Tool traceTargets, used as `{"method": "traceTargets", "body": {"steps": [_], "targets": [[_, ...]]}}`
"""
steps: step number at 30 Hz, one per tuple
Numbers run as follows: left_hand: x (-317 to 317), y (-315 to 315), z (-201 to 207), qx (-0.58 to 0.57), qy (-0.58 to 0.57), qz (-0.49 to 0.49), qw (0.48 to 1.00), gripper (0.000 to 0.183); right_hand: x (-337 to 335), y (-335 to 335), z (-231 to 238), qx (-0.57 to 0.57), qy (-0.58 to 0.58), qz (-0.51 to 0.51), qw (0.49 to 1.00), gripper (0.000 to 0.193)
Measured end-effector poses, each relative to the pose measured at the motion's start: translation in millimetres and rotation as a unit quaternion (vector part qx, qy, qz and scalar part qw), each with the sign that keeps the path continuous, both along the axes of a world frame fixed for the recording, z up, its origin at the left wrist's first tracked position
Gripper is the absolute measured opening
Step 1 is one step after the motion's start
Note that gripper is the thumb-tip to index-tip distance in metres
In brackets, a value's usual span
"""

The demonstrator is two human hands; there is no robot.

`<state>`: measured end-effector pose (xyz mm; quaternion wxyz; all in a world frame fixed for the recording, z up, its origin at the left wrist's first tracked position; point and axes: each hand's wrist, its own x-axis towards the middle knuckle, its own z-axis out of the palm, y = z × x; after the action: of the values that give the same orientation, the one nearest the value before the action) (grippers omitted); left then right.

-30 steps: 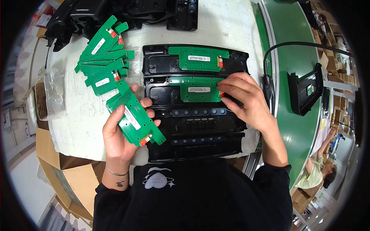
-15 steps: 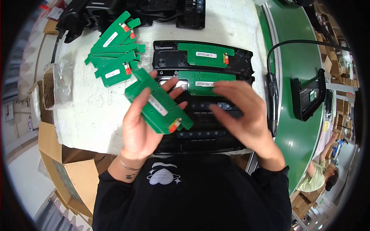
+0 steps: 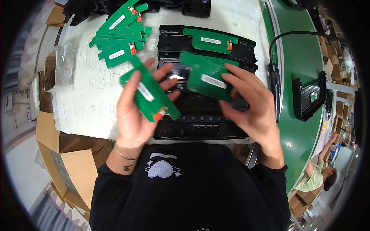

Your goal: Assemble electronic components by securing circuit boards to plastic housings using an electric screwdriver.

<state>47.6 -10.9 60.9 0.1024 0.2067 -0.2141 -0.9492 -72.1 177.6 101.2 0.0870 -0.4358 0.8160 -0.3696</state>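
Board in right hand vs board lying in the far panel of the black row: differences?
The held board is in the right hand; the panel board lies in its black panel.
The held board slants across the panels; the panel board runs along its panel.
Fingers partly hide the held board's red connector; the panel board's shows plainly.
Both are green with a white label.
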Motion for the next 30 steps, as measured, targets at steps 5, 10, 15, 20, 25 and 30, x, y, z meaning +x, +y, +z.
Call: {"method": "traceTargets", "body": {"steps": [5, 10, 15, 20, 25, 30], "targets": [[15, -20, -8, -0.07, -0.055, 0.071, 0.993, 0.043, -1, 25, -12, 0.1, 0.116, 0.086, 0.984, 0.039], [15, -11, -13, -0.021, -0.055, 0.041, 0.997, 0.043, 5, 18, -23, 0.116, 0.122, 0.094, 0.981, 0.035], [14, -12, -15, -0.021, -0.05, 0.026, 0.998, 0.044, 9, 16, -24, 0.132, 0.115, 0.079, 0.981, 0.033], [19, -15, -17, -0.02, -0.06, 0.03, 0.998, 0.043, 4, 25, -21, 0.112, 0.125, 0.076, 0.983, 0.03], [17, -16, -18, -0.024, -0.058, 0.031, 0.998, 0.043, 3, 31, -34, 0.122, 0.102, 0.068, 0.985, 0.025], [18, -15, -21, -0.005, -0.014, 0.018, 1.0, 0.042, 4, 32, -35, 0.093, 0.072, 0.056, 0.991, 0.025]]}}
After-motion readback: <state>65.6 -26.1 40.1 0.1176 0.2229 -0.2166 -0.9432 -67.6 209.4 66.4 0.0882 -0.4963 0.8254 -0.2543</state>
